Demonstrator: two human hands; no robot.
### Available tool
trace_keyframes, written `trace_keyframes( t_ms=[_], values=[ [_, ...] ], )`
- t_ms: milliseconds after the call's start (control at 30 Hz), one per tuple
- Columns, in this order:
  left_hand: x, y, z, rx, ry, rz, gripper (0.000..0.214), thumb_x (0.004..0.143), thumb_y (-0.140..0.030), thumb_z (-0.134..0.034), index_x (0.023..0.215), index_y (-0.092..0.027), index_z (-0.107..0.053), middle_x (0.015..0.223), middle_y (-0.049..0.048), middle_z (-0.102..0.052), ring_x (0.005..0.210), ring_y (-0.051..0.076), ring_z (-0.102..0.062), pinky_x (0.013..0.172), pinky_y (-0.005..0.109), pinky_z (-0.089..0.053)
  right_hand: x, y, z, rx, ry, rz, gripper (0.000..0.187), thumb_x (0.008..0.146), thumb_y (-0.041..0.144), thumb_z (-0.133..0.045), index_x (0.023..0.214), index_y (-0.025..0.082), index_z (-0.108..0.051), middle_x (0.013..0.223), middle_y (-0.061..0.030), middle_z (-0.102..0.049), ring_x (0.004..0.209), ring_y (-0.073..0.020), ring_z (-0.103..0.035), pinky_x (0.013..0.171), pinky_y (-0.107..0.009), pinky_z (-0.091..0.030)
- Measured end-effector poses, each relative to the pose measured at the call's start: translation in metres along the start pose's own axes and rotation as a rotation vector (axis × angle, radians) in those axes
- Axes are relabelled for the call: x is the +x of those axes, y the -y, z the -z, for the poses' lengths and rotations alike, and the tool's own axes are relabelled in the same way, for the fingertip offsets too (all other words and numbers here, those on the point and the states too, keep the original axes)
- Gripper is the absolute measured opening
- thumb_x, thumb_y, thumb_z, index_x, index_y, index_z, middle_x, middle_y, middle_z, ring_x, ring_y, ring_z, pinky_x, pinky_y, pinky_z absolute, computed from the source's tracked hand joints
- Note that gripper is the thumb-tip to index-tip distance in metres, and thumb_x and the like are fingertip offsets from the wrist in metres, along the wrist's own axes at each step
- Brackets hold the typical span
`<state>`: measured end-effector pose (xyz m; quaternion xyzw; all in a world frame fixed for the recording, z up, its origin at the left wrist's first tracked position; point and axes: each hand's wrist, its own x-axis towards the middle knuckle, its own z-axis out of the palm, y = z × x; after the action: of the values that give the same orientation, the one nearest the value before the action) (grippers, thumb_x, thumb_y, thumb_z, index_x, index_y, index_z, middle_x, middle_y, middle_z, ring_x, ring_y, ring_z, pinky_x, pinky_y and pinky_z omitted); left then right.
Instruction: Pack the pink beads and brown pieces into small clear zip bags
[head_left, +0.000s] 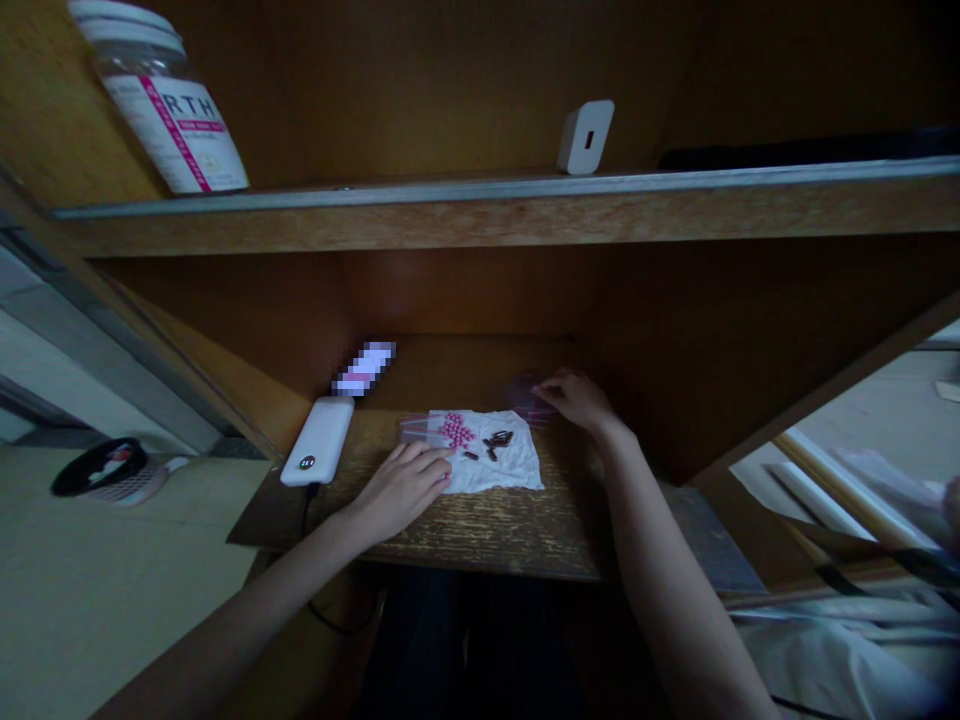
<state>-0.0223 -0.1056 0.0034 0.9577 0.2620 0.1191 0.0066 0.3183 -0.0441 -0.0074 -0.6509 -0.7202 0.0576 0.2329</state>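
Observation:
A white tissue (pixel 517 475) lies spread on the worn wooden desktop. On it are a cluster of small round pink pills (pixel 456 431) and several dark brown capsules (pixel 501 439). My left hand (pixel 405 487) rests palm down on the tissue's left edge, fingers stretched out, the fingertips near the pills and a single capsule (pixel 471 456). A clear plastic bag (pixel 420 430) with a pink line lies just beyond that hand, partly under the pills. Behind the tissue's right corner, my right hand (pixel 576 397) pinches another clear bag (pixel 529 396), which is faint and blurred.
Left of the tissue lies a white power bank (pixel 320 440) with a cable, and a lit phone (pixel 365 368) behind it. The shelf edge (pixel 450 215) overhangs the desk, bearing a labelled jar (pixel 176 120) and a white charger (pixel 586 138). A basket (pixel 112 472) stands on the floor at left.

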Motion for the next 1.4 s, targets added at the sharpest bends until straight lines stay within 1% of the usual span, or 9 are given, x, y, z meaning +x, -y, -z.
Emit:
trace_keyframes(
  t_ms=[400,600,700,833,967,1133,1233,1300,1400],
  values=[
    [-0.004,0.026,-0.009,0.137,0.038,-0.08,0.029,0.097,-0.019,-0.033,0.108,-0.016,-0.06,0.114,0.0076,-0.062,0.106,0.019,-0.052,0.093,0.035,-0.042,0.0,0.003,0.0,0.057,-0.025,0.004,0.025,0.088,0.035,-0.053,0.09,0.022,-0.075,0.095,-0.0089,-0.072,0.089,-0.0228,-0.065,0.08,-0.033,-0.048],
    [-0.003,0.036,0.0,0.025,-0.001,-0.092,0.024,0.096,-0.02,-0.037,0.107,-0.017,-0.059,0.115,0.0066,-0.062,0.108,0.019,-0.053,0.096,0.037,-0.042,0.0,0.008,0.003,0.158,-0.07,-0.016,0.026,0.087,0.036,-0.054,0.091,0.02,-0.074,0.096,-0.0089,-0.073,0.087,-0.0226,-0.066,0.076,-0.032,-0.049],
    [0.012,0.035,0.015,-0.173,-0.144,0.032,0.022,0.096,-0.026,-0.04,0.106,-0.018,-0.057,0.11,0.0063,-0.063,0.107,0.018,-0.053,0.095,0.037,-0.044,0.001,0.017,0.004,0.36,-0.177,-0.033,0.029,0.085,0.043,-0.056,0.086,0.019,-0.072,0.092,-0.0083,-0.072,0.08,-0.0205,-0.065,0.071,-0.03,-0.048],
    [0.055,0.036,0.027,-0.561,-0.384,0.265,0.017,0.091,-0.032,-0.049,0.096,-0.02,-0.059,0.1,0.0049,-0.064,0.096,0.017,-0.058,0.086,0.034,-0.047,0.003,0.039,0.003,0.817,-0.321,-0.088,0.035,0.078,0.053,-0.061,0.076,0.018,-0.066,0.069,-0.0027,-0.065,0.059,-0.0137,-0.056,0.055,-0.025,-0.042],
    [0.1,0.035,0.016,-1.154,-0.552,0.484,0.02,0.085,-0.038,-0.056,0.088,-0.018,-0.057,0.1,0.0056,-0.065,0.075,0.012,-0.06,0.06,0.021,-0.046,0.001,0.067,-0.002,1.1,-0.255,-0.177,0.04,0.075,0.059,-0.06,0.07,0.021,-0.056,0.048,0.0056,-0.042,0.041,-0.0082,-0.036,0.041,-0.022,-0.027],
    [0.123,0.015,-0.003,-1.697,-0.518,0.497,0.021,0.073,-0.031,-0.067,0.086,-0.017,-0.057,0.093,0.0036,-0.065,0.061,0.009,-0.058,0.05,0.02,-0.044,0.002,0.087,-0.016,1.179,-0.172,-0.211,0.043,0.07,0.063,-0.063,0.074,0.021,-0.057,0.048,0.0049,-0.043,0.04,-0.0086,-0.036,0.039,-0.022,-0.026],
    [0.127,0.008,-0.01,-2.024,-0.517,0.673,0.015,0.071,-0.023,-0.064,0.081,-0.015,-0.056,0.074,0.0016,-0.062,0.053,0.006,-0.053,0.044,0.016,-0.038,0.004,0.09,-0.025,1.166,-0.22,-0.202,0.042,0.069,0.062,-0.064,0.071,0.021,-0.058,0.047,0.0047,-0.043,0.039,-0.0095,-0.037,0.039,-0.023,-0.028],
    [0.128,0.009,-0.016,-2.123,-0.488,0.767,0.013,0.07,-0.023,-0.063,0.074,-0.013,-0.055,0.062,-0.0011,-0.055,0.045,0.003,-0.044,0.037,0.014,-0.027,0.005,0.091,-0.03,1.145,-0.233,-0.191,0.041,0.069,0.061,-0.064,0.07,0.021,-0.059,0.046,0.0047,-0.043,0.039,-0.01,-0.037,0.038,-0.024,-0.029],
    [0.13,0.012,-0.027,-2.094,-0.443,0.766,0.023,0.067,-0.029,-0.07,0.069,-0.013,-0.054,0.055,-0.0057,-0.045,0.039,0.0,-0.03,0.035,0.015,-0.015,0.005,0.093,-0.035,1.083,-0.238,-0.158,0.039,0.071,0.059,-0.064,0.072,0.02,-0.061,0.048,0.0039,-0.046,0.039,-0.0104,-0.039,0.039,-0.024,-0.032]
  ],
)
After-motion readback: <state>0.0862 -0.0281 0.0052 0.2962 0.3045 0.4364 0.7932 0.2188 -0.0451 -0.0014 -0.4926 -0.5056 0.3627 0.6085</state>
